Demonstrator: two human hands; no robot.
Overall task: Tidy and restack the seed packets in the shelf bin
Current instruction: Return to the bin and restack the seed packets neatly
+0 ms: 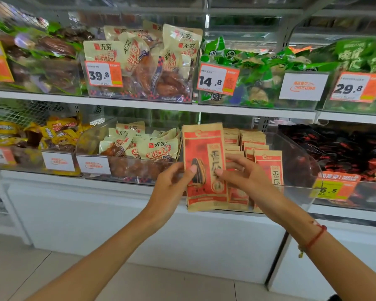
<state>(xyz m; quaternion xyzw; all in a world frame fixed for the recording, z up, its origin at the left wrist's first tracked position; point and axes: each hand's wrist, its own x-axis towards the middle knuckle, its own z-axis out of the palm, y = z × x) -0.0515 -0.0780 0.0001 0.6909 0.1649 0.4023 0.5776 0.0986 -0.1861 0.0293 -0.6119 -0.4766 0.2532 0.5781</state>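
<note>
Head view: tall tan-and-red paper seed packet held upright in front of the clear plastic shelf bin, at its left end. Left hand pinching the packet's left edge, thumb on the front, fingers curled behind. Right hand gripping the right edge, thumb on the printed face, fingers curled round the back. Rows of matching tan-and-red packets standing upright inside the bin, just behind. Red string bracelet on the right wrist.

Both hands pinch upright seed packet, seemingly before bin.
</note>
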